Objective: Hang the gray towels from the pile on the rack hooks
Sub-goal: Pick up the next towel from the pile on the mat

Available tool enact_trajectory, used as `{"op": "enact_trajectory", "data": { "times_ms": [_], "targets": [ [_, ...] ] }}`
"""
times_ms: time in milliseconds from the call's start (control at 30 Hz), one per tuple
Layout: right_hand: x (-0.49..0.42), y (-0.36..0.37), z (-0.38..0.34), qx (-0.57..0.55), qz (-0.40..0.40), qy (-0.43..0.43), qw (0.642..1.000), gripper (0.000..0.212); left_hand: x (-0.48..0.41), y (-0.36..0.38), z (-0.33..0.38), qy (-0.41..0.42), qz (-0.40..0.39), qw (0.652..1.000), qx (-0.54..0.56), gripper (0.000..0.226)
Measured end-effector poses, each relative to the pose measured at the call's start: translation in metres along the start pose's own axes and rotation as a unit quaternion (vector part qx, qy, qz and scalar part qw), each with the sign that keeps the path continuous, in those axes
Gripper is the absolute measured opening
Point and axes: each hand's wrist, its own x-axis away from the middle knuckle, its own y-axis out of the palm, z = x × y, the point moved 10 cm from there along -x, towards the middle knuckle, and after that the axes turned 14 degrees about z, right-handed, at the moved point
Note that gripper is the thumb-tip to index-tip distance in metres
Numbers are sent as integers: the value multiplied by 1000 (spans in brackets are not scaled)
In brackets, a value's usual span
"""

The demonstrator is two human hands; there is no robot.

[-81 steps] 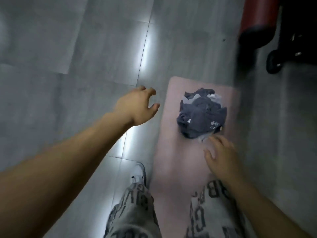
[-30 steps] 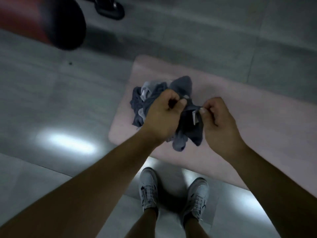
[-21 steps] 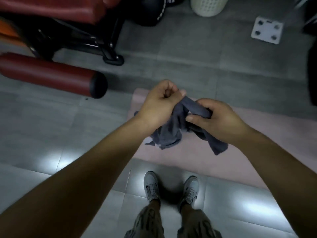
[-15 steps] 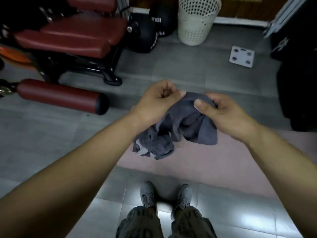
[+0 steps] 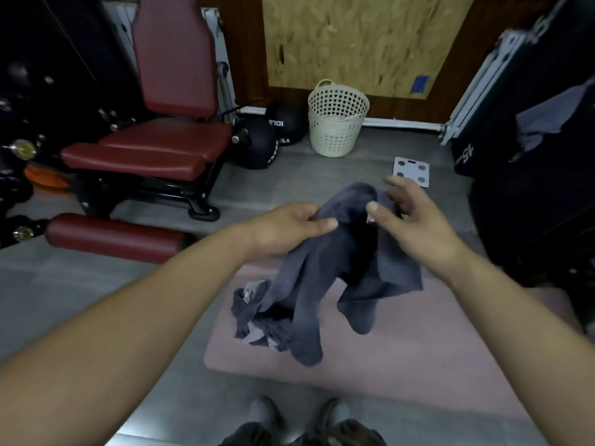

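Lifts the gray towel (image 5: pixel 325 262) higher than half a second ago and opens the right hand (image 5: pixel 415 226), with fingers (image 5: pixel 399 188) now spread wide instead of closed on the cloth; tilts the view upward too, bringing the far wall (image 5: pixel 354 43) into sight. Pinches a fold of the towel between thumb and fingers of the left hand (image 5: pixel 283 226), probably to carry the weight, with the right thumb set against the edge beside a small white tag (image 5: pixel 369 218), apparently feeling for a corner to hang by. Lets the rest droop in two long tails below both sets of fingers, one tail overlapping the pile (image 5: pixel 257 320) of remaining gray towels, beneath the left fingers on a pink mat (image 5: pixel 402 355) on the floor; cannot tell whether touching. Shows a perforated cream basket (image 5: pixel 336 123) well beyond the fingertips, against the wall, contents not visible from this angle. Shows gray cloth (image 5: pixel 544 120) hanging on a dark stand (image 5: pixel 528 204) far right of the right fingers, likely the rack, with no hooks possible to make out.
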Motion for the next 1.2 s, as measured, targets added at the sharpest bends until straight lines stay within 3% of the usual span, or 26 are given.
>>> {"op": "enact_trajectory", "data": {
  "times_ms": [67, 133, 267, 400, 533, 600, 667, 733, 800, 900, 967, 1000, 1067, 1200],
  "targets": [
    [13, 14, 1, -37, -68, -1, 997, 69, -4, 15, 14, -1, -15, 995, 101, 19],
    [21, 23, 2, -77, -120, 23, 989, 79, -9, 24, 23, -8, -42, 983, 178, 19],
    [23, 25, -1, -143, -137, 41, 979, 33, -13, 27, 29, -2, -76, 982, 170, 16],
    [13, 12, -1, -212, -81, 68, 972, 47, -8, 29, 10, -17, -83, 990, 110, 23],
    [-1, -17, -2, -273, 35, 103, 956, 28, 4, 32, -21, -39, -127, 988, 78, 27],
    [-10, -40, 7, -251, 115, 109, 955, 30, 8, 28, -38, -51, -133, 989, 35, 31],
    [-15, -57, 24, -147, 162, 108, 970, 28, 6, 19, -55, -60, -108, 992, 6, 28],
    [-15, -52, 43, -49, 121, 119, 984, 18, 3, 15, -58, -60, -83, 994, 43, 12],
    [-3, -28, 47, -29, 45, 123, 991, 8, 0, 19, -43, -47, -62, 993, 94, 6],
    [14, 8, 25, -50, -56, 68, 995, 29, -6, 31, -8, -12, -50, 985, 162, 13],
    [25, 30, 17, -90, -131, 80, 984, 28, -9, 34, 7, -1, -54, 980, 194, 18],
    [27, 35, 18, -81, -145, 84, 983, 37, -10, 33, 11, 1, -55, 978, 201, 21],
    [28, 38, 19, -107, -150, 98, 978, 48, -8, 27, 9, -3, -52, 983, 176, 20],
    [17, 10, 9, -289, -42, 145, 945, 20, 6, 12, -7, -8, -73, 996, 58, 8]
  ]
}}
